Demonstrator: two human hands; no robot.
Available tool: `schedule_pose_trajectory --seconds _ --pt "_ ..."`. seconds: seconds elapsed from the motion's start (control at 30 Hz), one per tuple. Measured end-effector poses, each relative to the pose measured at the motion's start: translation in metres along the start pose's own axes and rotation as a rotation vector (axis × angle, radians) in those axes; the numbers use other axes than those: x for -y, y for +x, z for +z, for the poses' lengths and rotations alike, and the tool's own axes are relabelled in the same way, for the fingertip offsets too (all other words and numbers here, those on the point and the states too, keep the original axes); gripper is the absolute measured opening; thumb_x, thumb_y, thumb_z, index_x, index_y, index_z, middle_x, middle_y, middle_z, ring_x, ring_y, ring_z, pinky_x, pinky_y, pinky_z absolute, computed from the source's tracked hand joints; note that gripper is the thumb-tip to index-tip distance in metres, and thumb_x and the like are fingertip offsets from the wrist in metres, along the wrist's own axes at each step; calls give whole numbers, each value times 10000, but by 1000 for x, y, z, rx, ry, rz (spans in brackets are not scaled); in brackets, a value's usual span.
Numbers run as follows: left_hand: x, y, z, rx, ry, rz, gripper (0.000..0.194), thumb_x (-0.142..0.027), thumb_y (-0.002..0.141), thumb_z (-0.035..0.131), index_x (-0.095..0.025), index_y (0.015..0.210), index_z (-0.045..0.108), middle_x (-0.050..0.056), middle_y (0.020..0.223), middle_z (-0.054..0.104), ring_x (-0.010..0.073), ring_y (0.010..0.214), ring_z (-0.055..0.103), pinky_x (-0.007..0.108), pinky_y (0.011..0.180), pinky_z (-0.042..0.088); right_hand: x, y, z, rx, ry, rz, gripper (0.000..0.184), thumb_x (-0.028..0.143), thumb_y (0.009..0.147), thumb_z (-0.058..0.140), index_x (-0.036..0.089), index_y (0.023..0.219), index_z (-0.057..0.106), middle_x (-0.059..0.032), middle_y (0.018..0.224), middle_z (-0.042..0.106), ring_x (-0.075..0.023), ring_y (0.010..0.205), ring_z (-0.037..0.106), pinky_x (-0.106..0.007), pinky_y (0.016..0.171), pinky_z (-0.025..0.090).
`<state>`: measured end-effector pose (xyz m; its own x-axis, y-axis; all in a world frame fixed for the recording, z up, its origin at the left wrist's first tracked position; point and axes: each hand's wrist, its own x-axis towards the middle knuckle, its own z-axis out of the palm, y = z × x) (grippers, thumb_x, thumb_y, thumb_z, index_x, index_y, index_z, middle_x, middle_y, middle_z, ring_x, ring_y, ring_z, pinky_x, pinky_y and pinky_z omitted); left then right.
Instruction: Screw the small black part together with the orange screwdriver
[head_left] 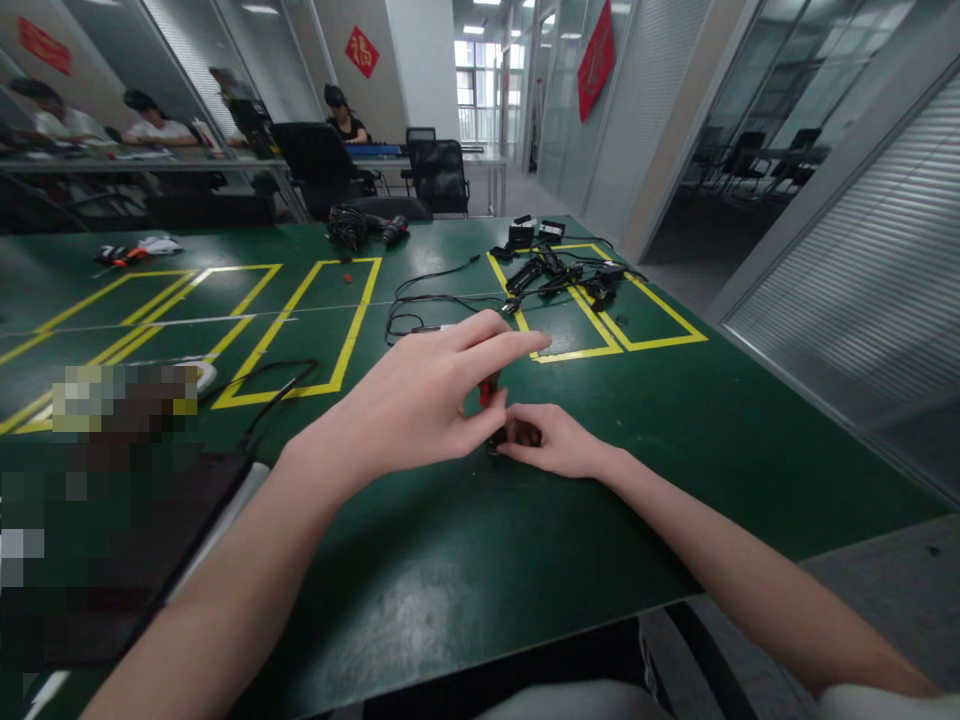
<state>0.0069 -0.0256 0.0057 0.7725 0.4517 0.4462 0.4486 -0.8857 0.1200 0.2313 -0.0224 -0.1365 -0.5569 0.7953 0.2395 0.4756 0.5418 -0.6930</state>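
My left hand (pixel 442 385) is closed, its thumb and fingers round the red handle of a short screwdriver (pixel 489 388) that stands upright. Its index finger stretches out to the right above the handle. Just to the right and lower, my right hand (pixel 559 440) rests on the green table, its fingers curled round a small black part (pixel 495 440). The screwdriver's lower end meets this part, though the fingers hide most of the contact. What the black part is cannot be made out.
Black cables and devices (pixel 555 270) lie tangled on yellow tape outlines at the back right. A thin black cable (pixel 409 300) loops behind my left hand. A power drill (pixel 390 230) lies at the far edge. A laptop-like object (pixel 217 520), partly blurred, is at left. People sit beyond.
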Motion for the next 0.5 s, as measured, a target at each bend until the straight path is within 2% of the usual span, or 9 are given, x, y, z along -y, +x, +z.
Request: schedule_pose_trajectory --seconds 0.13,0.27,0.5 --pt "0 0 0 4 -9 -2 520 -134 938 529 -218 1450 551 73 1166 661 167 918 660 264 755 504 1 0 -1 8 -9 -2 150 285 919 731 190 1015 667 15 801 677 -137 650 565 -261 649 396" --pt "3 -1 0 -5 4 -14 453 -179 984 533 -218 1435 557 64 1101 675 165 899 663 261 759 491 2 0 -1 14 -7 -3 166 279 922 726 190 1049 666 16 805 674 -138 656 574 -259 653 401" --pt "0 -1 -4 4 71 -15 231 -278 963 617 -201 1177 659 29 1001 729 142 761 668 246 620 408 0 -1 0 9 1 -3 139 291 913 736 190 975 664 15 792 669 -141 651 570 -261 639 399"
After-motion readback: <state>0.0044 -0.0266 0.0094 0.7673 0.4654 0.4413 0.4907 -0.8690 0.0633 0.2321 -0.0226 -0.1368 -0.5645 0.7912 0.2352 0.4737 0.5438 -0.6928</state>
